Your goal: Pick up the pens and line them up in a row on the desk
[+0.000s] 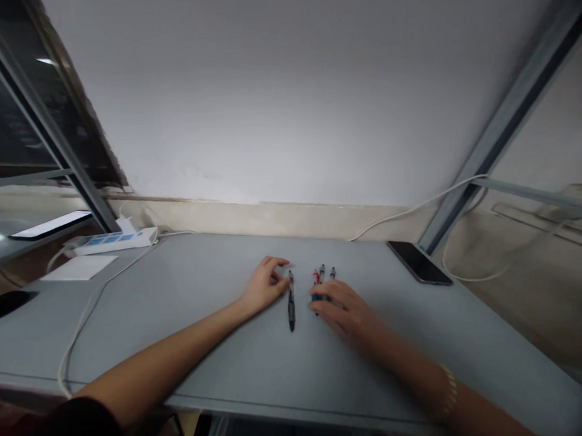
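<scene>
A black and grey pen (291,307) lies lengthwise on the grey desk, its tip toward the front edge. Just left of its upper end is my left hand (265,285), thumb and forefinger apart, the thumb beside the pen. To the right, my right hand (349,311) rests over several pens, its thumb and fingers closed around their lower parts. Their upper ends show past the fingers: a red one (316,275), a grey one (322,270) and another grey one (332,273). The rest of these pens is mostly hidden by the right hand.
A black phone (419,263) lies at the desk's (216,259) right side. At the back left are a white power strip (115,242) and a white sheet (80,268). A white cable (91,304) runs down the left side. Metal posts stand on both sides.
</scene>
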### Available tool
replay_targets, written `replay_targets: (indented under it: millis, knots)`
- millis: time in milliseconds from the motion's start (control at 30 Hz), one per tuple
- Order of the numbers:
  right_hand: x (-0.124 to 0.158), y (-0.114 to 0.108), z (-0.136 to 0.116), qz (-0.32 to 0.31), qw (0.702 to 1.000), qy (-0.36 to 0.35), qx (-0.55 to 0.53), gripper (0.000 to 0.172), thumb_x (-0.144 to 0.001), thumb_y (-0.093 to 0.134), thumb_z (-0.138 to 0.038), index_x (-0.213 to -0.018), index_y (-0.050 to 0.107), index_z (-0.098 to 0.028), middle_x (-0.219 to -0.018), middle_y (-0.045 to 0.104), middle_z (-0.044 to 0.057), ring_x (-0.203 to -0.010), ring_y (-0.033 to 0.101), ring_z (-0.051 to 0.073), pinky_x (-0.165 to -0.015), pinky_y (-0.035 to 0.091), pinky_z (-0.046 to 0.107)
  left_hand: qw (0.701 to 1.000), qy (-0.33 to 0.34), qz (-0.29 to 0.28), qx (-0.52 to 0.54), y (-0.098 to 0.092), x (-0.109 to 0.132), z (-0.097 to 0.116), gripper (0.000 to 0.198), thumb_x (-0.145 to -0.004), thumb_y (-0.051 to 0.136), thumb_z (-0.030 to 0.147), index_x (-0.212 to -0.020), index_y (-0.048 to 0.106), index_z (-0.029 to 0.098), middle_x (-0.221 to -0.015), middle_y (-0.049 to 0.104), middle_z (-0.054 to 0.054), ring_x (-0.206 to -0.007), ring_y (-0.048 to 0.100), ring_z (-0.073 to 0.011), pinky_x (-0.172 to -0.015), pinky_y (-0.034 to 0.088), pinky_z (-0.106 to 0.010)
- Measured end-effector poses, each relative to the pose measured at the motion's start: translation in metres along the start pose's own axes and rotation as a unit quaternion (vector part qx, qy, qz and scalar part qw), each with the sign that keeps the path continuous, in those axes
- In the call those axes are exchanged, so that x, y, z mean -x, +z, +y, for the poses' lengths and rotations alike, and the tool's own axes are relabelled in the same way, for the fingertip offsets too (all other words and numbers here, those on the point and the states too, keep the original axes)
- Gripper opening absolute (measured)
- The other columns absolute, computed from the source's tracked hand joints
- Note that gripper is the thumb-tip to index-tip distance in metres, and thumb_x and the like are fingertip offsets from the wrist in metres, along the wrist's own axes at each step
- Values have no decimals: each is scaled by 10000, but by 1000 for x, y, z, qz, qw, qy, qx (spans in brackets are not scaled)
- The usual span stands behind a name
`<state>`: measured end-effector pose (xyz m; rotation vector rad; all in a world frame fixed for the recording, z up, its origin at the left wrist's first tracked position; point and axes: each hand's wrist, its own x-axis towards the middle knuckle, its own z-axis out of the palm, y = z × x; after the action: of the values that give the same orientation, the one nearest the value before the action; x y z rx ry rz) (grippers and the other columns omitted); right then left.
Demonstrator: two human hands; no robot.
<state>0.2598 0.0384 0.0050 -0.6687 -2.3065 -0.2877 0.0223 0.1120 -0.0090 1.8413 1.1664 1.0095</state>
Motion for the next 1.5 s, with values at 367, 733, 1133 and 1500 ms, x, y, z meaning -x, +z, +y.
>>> replay_targets:
  millis: [367,733,1133,1500]
  knots:
    - [18,-17,34,191,944,260,-67,145,-1053,667,-308,-1092,706,-174,-1012,740,25,-820,728,184,-727,623,355,996,78,17,-41,-9,-1,6,223,-812,662,132,-1026,690,187,-1097,700,-89,-730,658,-166,-716,568,-332]
    - [28,-10,57,264,842,415,-222,201,-1045,683,-342,-1141,695,-166,-996,745,21,-739,723,164,-677,623,335,997,69,20,-2,-13,0,11,206,-813,652,147,-1011,681,194,-1084,717,-88,-774,663,-172,-645,544,-276]
    - [39,-11,74,192,692,548,-428,200,-1048,678,-342,-1132,703,-163,-1021,750,31,-766,733,171,-683,630,337,994,12,6,108,-25,-8,25,213,-826,686,219,-1025,620,185,-824,643,13,-598,652,-126,-580,537,-263]
    - [33,-15,66,148,639,564,-502,146,-1044,684,-308,-1064,713,-167,-1020,756,33,-810,741,177,-672,625,316,988,-29,-55,144,-36,0,44,347,-788,677,173,-1110,556,215,-931,560,22,-573,573,-77,-495,479,-209]
